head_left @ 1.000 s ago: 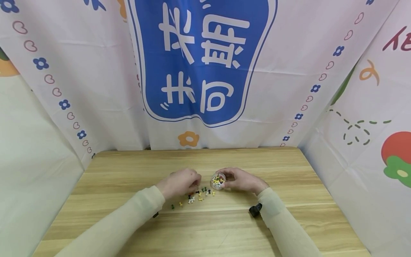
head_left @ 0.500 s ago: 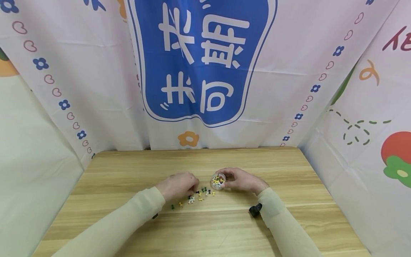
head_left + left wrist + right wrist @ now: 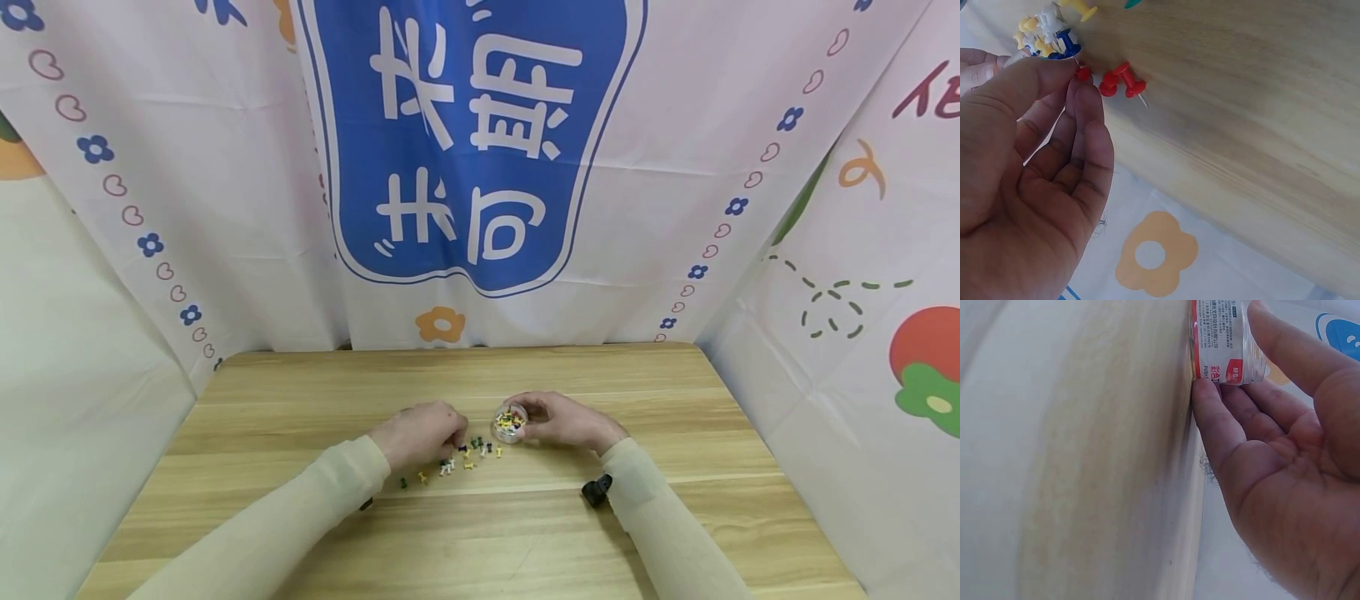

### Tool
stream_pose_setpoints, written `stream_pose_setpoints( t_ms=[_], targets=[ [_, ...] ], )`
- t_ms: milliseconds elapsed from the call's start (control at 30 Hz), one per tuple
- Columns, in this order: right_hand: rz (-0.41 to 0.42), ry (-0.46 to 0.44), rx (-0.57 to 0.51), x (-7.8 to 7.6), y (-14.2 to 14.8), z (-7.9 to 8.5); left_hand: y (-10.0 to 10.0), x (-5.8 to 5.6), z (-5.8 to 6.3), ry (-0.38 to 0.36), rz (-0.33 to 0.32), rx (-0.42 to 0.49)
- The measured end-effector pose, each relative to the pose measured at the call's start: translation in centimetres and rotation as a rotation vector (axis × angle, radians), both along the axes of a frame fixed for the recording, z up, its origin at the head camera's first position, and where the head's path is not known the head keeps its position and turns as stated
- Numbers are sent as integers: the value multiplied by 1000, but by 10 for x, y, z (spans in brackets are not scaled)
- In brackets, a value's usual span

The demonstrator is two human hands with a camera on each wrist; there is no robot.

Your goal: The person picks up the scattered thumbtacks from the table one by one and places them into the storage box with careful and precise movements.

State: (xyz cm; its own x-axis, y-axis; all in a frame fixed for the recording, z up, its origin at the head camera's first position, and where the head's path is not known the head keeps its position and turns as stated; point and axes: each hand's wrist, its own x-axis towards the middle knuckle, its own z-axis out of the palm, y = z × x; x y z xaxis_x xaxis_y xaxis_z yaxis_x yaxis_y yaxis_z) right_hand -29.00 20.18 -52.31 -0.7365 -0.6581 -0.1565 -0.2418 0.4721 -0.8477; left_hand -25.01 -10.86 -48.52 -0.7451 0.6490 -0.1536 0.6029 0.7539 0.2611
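My left hand (image 3: 423, 433) is over the scattered push pins, and in the left wrist view its thumb and fingertips pinch a red push pin (image 3: 1083, 73). Just beyond those fingertips lie two more red push pins (image 3: 1130, 80) on the wood. A blue push pin (image 3: 1069, 44) is near the thumb tip, among white and yellow ones. With my right hand (image 3: 562, 419) I hold a small clear round jar (image 3: 510, 423) from its right side, thumb and fingers around it. Mixed-colour push pins fill the jar's bottom; its printed label (image 3: 1219, 344) shows in the right wrist view.
Several loose push pins (image 3: 469, 465), yellow, white, green and dark, lie between the hands and towards me. A single green pin (image 3: 403, 482) is furthest left. The wooden table (image 3: 480, 533) ends at a printed white curtain (image 3: 390, 325) behind.
My left hand drew slightly left, away from the jar, then shifted a little right again and now covers some pins seen earlier. The right hand and jar have stayed in place.
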Motion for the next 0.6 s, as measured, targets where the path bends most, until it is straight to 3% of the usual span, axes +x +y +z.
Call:
stream_pose_setpoints(
  t_ms=[400,600],
  targets=[
    [1,-2,1,-1,0,0,2,-3,-2,-22,55,38],
    [8,1,-5,0,0,0,7,-8,-1,28,43,80]
  ],
)
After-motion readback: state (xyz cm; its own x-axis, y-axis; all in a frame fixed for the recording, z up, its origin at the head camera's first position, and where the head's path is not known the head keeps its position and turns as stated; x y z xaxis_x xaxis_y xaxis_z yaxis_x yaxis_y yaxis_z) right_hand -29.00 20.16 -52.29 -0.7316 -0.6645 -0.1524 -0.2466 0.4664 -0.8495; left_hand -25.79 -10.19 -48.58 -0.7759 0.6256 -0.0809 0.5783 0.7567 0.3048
